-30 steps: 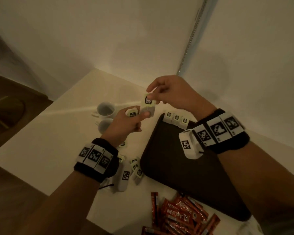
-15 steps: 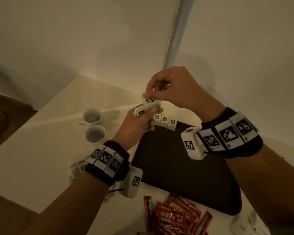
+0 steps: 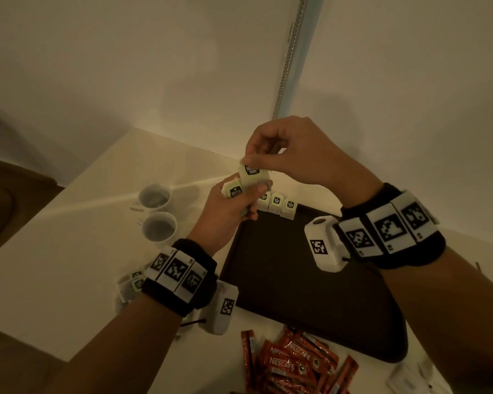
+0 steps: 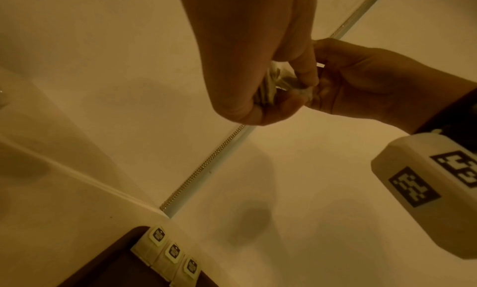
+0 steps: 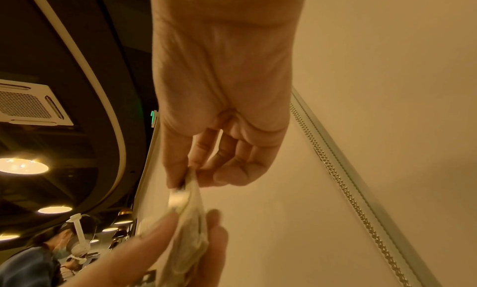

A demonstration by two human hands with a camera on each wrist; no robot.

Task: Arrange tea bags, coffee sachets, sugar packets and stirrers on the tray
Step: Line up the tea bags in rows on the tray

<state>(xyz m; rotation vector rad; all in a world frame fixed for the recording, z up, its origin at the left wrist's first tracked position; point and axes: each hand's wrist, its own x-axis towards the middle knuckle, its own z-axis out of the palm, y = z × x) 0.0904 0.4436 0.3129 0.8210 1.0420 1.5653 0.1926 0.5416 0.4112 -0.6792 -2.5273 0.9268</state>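
Observation:
Both hands are raised above the far left corner of the dark tray [image 3: 296,294]. My left hand [image 3: 234,203] grips a small bunch of tea bags [image 3: 232,191]. My right hand [image 3: 271,160] pinches the top of one tea bag [image 3: 252,177] standing up out of that bunch. The right wrist view shows this tea bag [image 5: 188,210] hanging from my thumb and forefinger, with left fingers around its lower part. Three tea bags [image 3: 279,206] stand in a row along the tray's far edge, also in the left wrist view [image 4: 171,252].
Two white cups [image 3: 157,211] stand left of the tray. More tea bags [image 3: 133,282] lie on the table under my left wrist. Red Nescafe sachets [image 3: 293,365] are heaped at the near edge, white packets [image 3: 407,379] at the lower right. Walls close the far side.
Both hands have risen slightly with the tea bags. The right hand has drawn the pinched tea bag a little higher out of the left hand's bunch.

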